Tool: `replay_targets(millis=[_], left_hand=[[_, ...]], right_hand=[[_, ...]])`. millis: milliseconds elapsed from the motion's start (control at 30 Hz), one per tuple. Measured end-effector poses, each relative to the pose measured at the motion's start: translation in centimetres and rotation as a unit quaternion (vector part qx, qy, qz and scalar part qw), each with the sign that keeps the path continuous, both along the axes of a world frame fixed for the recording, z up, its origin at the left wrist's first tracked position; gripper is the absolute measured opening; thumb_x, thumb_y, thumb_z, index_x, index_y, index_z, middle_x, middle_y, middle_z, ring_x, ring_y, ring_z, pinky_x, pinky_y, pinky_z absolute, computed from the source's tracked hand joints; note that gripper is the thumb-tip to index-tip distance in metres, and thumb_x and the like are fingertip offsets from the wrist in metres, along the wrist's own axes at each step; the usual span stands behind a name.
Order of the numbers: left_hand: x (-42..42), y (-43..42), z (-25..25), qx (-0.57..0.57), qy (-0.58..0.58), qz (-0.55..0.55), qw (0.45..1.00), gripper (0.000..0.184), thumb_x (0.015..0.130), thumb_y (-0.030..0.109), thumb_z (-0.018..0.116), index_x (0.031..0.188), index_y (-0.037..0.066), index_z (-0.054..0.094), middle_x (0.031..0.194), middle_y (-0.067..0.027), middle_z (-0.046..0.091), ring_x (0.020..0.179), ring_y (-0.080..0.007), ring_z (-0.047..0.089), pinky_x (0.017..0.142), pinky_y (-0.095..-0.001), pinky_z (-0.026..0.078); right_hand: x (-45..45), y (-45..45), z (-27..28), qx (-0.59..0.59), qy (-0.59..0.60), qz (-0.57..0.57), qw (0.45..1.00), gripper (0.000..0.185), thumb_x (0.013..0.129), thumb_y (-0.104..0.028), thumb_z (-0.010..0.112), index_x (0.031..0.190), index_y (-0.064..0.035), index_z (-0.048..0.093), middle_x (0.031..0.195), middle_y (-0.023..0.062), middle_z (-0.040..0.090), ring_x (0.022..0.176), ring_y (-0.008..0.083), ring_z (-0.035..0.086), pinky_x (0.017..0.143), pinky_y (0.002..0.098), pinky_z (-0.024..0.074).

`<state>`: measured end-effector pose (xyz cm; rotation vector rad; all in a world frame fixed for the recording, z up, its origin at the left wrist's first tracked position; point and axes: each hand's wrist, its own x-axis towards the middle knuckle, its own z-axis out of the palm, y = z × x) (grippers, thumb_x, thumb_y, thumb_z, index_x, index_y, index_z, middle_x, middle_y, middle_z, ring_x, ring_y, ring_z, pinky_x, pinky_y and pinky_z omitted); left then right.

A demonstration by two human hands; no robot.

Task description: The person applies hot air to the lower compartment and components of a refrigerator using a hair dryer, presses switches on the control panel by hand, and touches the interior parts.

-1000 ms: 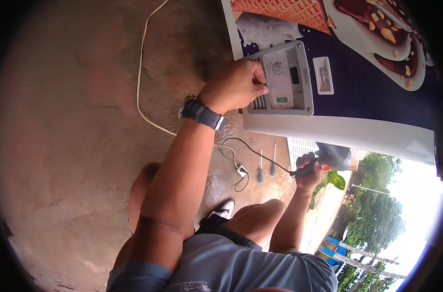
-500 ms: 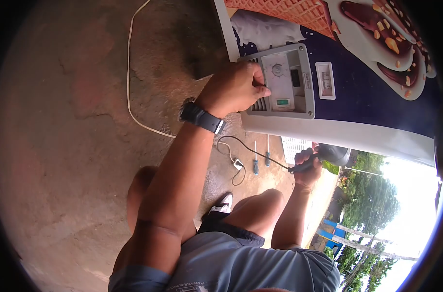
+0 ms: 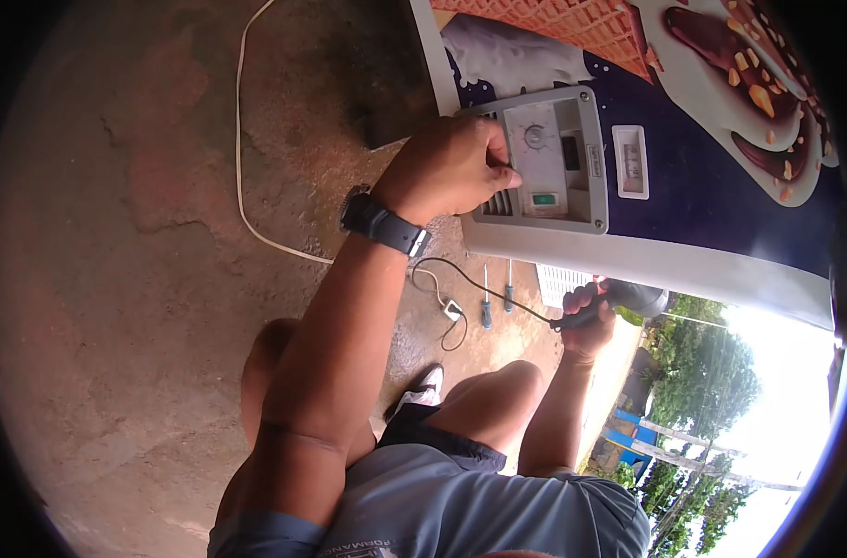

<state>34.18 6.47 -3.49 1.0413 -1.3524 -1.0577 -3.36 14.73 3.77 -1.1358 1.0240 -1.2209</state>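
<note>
My left hand (image 3: 453, 172), with a black watch (image 3: 383, 226) on the wrist, is at the control panel (image 3: 546, 163) on a chest-type freezer. Its thumb and fingers are pinched together over the panel's vented side; anything between them is hidden. A round dial (image 3: 536, 138) and a green switch (image 3: 543, 199) show on the panel. My right hand (image 3: 587, 321) is wrapped round the handle of a dark corded tool (image 3: 635, 298) with a rounded body, its exact kind unclear. The tool's thin black cord (image 3: 484, 285) trails from the handle.
Two screwdrivers (image 3: 487, 312) lie on the concrete floor (image 3: 145, 307), near a white socket or plug (image 3: 452, 310). A white cable (image 3: 240, 167) curves across the floor. Beside the freezer (image 3: 535, 246) is a white slotted panel (image 3: 561, 281). Trees (image 3: 707, 372) stand outside.
The view has shifted slightly, so the control panel appears a little farther right. Both hands keep nearly the same pose.
</note>
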Motion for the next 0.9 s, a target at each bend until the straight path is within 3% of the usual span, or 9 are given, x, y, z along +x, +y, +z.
replay_targets(millis=[900], left_hand=[[0.5, -0.2, 0.1, 0.016, -0.003, -0.006, 1.0, 0.029, 0.083, 0.028, 0.081, 0.092, 0.002, 0.07, 0.088, -0.0112, 0.074, 0.082, -0.0211, 0.071, 0.075, -0.0342, 0.055]], right_hand=[[-1.6, -0.7, -0.1, 0.006, 0.006, 0.02, 1.0, 0.036, 0.09, -0.026, 0.067, 0.118, -0.0087, 0.052, 0.08, 0.0079, 0.053, 0.067, 0.0222, 0.048, 0.063, 0.0357, 0.0409]])
